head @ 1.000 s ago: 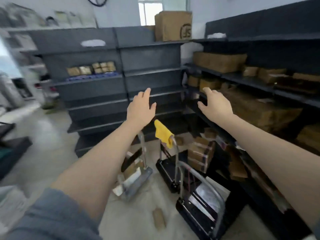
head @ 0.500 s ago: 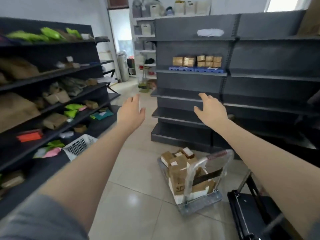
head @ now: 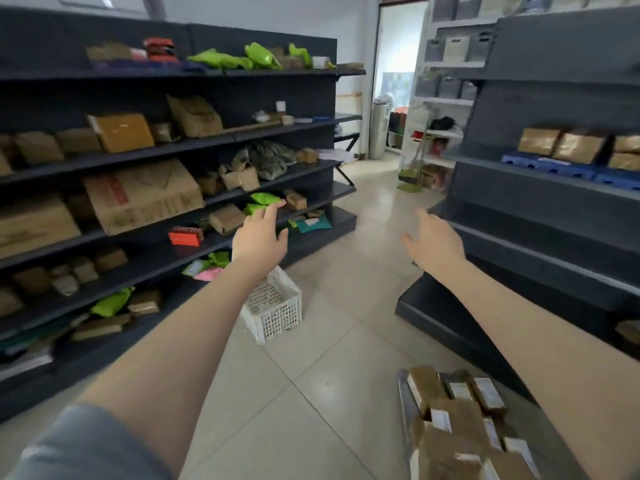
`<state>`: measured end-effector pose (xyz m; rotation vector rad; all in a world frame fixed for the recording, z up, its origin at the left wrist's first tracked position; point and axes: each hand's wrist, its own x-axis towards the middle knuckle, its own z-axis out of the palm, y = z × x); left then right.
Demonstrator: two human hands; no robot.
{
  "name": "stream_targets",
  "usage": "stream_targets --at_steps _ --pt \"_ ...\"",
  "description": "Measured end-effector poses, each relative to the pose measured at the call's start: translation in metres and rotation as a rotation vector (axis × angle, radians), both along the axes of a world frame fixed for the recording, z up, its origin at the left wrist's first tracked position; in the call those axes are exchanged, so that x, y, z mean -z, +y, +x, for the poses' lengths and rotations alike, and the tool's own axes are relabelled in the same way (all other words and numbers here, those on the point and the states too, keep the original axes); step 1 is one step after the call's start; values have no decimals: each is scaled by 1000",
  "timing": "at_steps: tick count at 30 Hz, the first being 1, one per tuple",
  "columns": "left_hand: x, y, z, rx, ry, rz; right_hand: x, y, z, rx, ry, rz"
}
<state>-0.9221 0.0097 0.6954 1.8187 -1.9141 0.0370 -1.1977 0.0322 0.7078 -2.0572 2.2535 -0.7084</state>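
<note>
A dark grey shelving unit (head: 242, 88) runs along the left side, its tiers crowded with cardboard boxes (head: 142, 197). A second dark shelving unit (head: 554, 220) stands on the right, most of its tiers bare. Between them lies a floor (head: 346, 341) of pale, glossy tiles that catch the light. At the far end, an open doorway (head: 396, 57) lets in daylight beside a white wall (head: 277, 12). Just right of it, a light grey rack (head: 450, 64) holds storage bins. A white plastic crate (head: 277, 310) sits on the floor at the foot of the left unit.
</note>
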Motion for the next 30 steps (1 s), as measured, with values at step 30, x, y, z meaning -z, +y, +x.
stream_targets --at_steps 30 --pt "174 -669 208 -40 -97 313 199 -694 238 5 -234 271"
